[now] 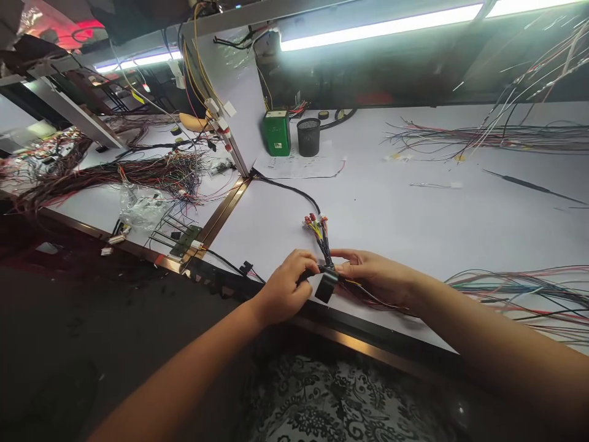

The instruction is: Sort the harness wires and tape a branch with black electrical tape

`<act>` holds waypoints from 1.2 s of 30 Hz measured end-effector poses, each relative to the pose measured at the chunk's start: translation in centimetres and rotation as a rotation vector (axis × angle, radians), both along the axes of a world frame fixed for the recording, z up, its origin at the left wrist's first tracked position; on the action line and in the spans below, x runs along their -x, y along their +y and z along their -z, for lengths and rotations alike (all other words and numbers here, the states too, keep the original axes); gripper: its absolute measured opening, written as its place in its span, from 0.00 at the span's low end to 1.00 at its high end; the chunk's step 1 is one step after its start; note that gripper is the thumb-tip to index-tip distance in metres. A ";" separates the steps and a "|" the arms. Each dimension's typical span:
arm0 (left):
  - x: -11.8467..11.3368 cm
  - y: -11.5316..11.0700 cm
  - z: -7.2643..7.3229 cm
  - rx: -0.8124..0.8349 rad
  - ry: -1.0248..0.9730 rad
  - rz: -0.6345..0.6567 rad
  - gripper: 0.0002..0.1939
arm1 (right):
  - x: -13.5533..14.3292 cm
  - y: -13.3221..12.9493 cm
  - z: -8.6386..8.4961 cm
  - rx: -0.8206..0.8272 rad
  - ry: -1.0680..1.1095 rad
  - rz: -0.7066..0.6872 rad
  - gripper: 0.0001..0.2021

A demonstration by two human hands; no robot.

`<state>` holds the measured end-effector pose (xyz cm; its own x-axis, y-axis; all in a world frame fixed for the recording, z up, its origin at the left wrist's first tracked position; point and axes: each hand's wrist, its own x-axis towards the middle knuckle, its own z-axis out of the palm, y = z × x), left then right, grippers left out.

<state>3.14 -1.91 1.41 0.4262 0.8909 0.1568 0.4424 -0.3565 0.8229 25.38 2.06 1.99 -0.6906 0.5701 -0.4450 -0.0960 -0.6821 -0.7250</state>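
A wire bundle [324, 244] with red, white and orange connectors at its upper end lies near the front edge of the white table. My left hand [292, 283] is closed at the left side of the bundle, its fingers pinching dark material there. A roll of black tape [326, 285] hangs against the bundle between my hands. From the right, my right hand [368, 273] grips the bundle between thumb and fingers. Loose coloured wires run from under that hand to the right. A black cable [294, 188] curves up behind the connectors.
At the back stand a green box [277, 135] and a black mesh cup [308, 137]. Loose wires [515, 138] spread at the right. A black pointed tool [529, 183] lies nearby. Left of the metal post [232, 144] are a wire pile [138, 172] and a pronged board [186, 240].
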 end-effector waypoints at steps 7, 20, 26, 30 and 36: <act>0.7 -0.6 0.8 -0.551 0.309 0.256 0.13 | 0.7 -0.2 0.6 0.037 -0.019 0.047 0.17; -1.0 -1.0 -1.0 0.128 -0.252 -0.144 0.13 | 4.4 0.2 0.9 -0.213 -0.176 0.359 0.16; -2.1 0.2 -1.0 0.208 -0.266 -0.327 0.13 | 4.0 -0.4 1.6 -0.421 -0.122 0.498 0.14; -1.8 1.6 -0.7 0.535 -0.279 -0.279 0.20 | 3.7 -1.2 1.0 -0.811 -0.312 0.429 0.09; -1.6 2.3 -0.8 0.778 -0.143 -0.156 0.22 | 3.6 -1.7 0.5 -1.249 -0.458 0.346 0.04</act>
<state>4.69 0.38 2.22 0.3104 0.8147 -0.4898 0.3111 0.3998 0.8622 21.82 0.32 1.45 -0.3643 0.8674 0.3390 0.2855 0.4505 -0.8459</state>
